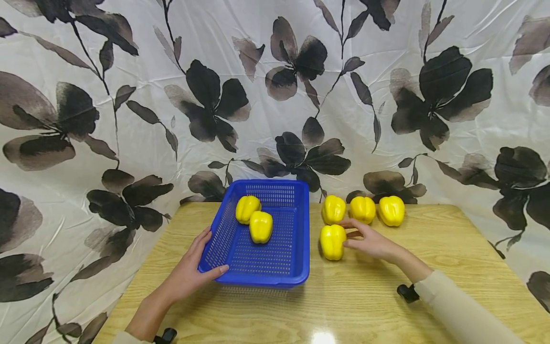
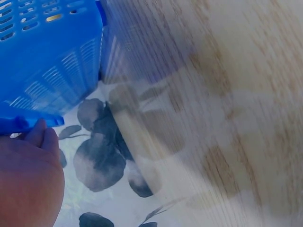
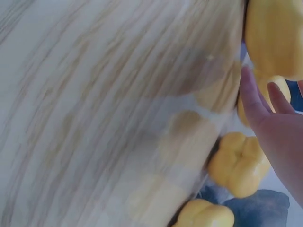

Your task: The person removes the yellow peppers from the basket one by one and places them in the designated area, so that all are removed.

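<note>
Right hand (image 1: pixel 371 243): fingers parted in a loose, empty spread beside the front yellow pepper (image 1: pixel 333 242); I can't tell if they touch.
Left hand (image 1: pixel 191 267): grips the blue basket (image 1: pixel 304 229) by its near-left corner, thumb on the rim.
In the basket: two peppers (image 1: pixel 261 227), seemingly the part done.
Left outside: four on the surface (image 1: pixel 365 306), the front one plus three behind (image 1: pixel 362 209).

Blue basket (image 1: pixel 266 280): moulded plastic, smooth and faintly shiny along the rim, its walls and floor pierced like mesh.
Yellow peppers (image 1: pixel 261 227): smooth and high-gloss, catching bright highlights, with a plastic look.
Tabletop (image 1: pixel 365 301): wood-grained, smooth and polished enough to mirror the basket.
Floral backdrop (image 1: pixel 258 119): thin cloth with a satiny sheen, creased in places.
Right sleeve (image 1: pixel 464 308): matt, soft-looking cloth.
</note>
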A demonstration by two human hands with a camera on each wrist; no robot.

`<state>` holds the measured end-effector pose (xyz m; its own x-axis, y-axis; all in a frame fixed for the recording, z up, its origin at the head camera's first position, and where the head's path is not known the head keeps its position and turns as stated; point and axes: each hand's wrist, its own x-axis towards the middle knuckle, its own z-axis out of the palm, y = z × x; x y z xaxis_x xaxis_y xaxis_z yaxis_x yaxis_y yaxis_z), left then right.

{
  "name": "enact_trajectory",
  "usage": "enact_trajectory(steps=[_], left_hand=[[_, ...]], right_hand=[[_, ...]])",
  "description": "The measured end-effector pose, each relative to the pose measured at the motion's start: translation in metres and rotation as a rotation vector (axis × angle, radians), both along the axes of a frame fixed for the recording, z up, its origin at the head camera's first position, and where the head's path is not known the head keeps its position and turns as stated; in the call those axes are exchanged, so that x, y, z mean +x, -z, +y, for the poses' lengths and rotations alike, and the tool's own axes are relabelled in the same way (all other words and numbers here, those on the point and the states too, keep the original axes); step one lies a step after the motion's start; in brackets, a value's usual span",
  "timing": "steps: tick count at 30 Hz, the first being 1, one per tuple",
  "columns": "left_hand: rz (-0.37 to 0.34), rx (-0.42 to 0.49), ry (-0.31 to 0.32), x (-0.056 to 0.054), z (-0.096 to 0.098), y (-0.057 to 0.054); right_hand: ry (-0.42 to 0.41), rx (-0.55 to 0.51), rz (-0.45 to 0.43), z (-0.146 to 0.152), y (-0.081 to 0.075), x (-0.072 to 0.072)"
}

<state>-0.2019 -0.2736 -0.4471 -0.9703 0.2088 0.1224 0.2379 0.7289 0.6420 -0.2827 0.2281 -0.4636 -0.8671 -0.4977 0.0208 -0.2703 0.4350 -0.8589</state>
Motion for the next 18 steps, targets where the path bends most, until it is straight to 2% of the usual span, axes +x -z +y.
enact_trajectory(steps=[3, 8, 13, 18], left_hand=[[0.004, 0.006, 0.001, 0.0, -0.001, 0.001], [0.001, 0.013, 0.004, 0.001, -0.001, 0.002], [-0.006, 0.004, 0.002, 0.001, -0.002, 0.002], [-0.004, 0.0, 0.0, 0.0, -0.001, 0.0]], right_hand=[[0.011, 0.005, 0.02, 0.004, -0.003, 0.002], [0.087, 0.02, 0.067, 0.008, -0.012, 0.005], [0.161, 0.062, 0.134, 0.005, -0.029, 0.01], [0.185, 0.069, 0.191, -0.003, -0.049, 0.015]])
